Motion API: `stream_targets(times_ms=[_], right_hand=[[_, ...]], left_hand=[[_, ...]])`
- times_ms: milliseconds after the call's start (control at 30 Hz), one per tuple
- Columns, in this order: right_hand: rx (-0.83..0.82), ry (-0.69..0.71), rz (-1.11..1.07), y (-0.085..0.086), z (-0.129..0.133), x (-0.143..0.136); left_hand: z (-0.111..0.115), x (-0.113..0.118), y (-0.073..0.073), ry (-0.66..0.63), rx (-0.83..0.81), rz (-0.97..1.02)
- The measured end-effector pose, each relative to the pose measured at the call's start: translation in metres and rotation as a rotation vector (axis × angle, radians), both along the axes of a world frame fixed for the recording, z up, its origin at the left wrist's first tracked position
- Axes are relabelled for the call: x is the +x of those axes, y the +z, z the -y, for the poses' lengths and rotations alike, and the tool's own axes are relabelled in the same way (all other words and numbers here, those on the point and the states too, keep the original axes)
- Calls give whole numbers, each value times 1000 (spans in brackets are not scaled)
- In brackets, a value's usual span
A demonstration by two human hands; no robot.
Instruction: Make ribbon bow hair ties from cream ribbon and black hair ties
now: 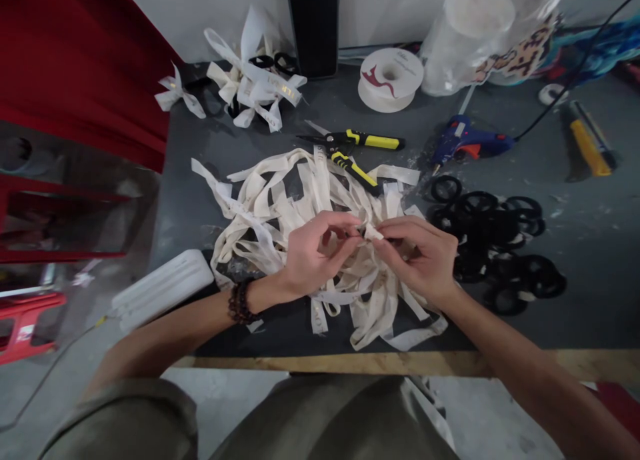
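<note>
Both of my hands meet above a heap of cut cream ribbon strips (280,213). My left hand (320,250) pinches the left side of a small piece of cream ribbon (373,233), thumb against forefinger. From the other side, my right hand (417,253) grips the same piece between thumb and fingers. A dark bit shows at the left fingertips, too small to name. Just beyond the hands, yellow-and-black pliers (360,150) lie with handles spread on the heap's far edge. Several black hair ties (500,233) are piled right of my right hand.
Finished white bows (260,80) sit at the back left, beside a dark upright post (313,27). A ribbon spool (390,80), blue glue gun (470,140) and yellow cutter knife (590,140) are toward the back right. A white case (163,287) rests at the table's left edge.
</note>
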State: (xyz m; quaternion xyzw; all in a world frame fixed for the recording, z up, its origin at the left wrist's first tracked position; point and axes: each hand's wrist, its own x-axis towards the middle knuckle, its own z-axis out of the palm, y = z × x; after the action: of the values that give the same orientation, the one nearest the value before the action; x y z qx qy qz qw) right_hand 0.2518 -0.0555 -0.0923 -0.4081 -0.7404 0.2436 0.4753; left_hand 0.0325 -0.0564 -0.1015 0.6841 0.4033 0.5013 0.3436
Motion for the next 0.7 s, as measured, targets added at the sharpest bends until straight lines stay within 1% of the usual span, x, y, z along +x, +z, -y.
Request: stream_targets(times_ms=[67, 133, 267, 433, 600, 700], right_hand=[[-10, -28, -19, -1, 0, 0], [-3, -34, -26, -1, 0, -1], [50, -14, -7, 0, 0, -2], [77, 18, 33, 3, 0, -3], [81, 0, 44, 0, 1, -4], [114, -11, 73, -2, 1, -4]], left_hand=[[-1, 0, 2, 52, 68, -100], [-3, 0, 3, 58, 102, -151], [-3, 1, 0, 73, 205, -148], [-5, 0, -3, 77, 177, -137], [-10, 0, -1, 90, 268, -156], [-9, 1, -1, 108, 298, -173]])
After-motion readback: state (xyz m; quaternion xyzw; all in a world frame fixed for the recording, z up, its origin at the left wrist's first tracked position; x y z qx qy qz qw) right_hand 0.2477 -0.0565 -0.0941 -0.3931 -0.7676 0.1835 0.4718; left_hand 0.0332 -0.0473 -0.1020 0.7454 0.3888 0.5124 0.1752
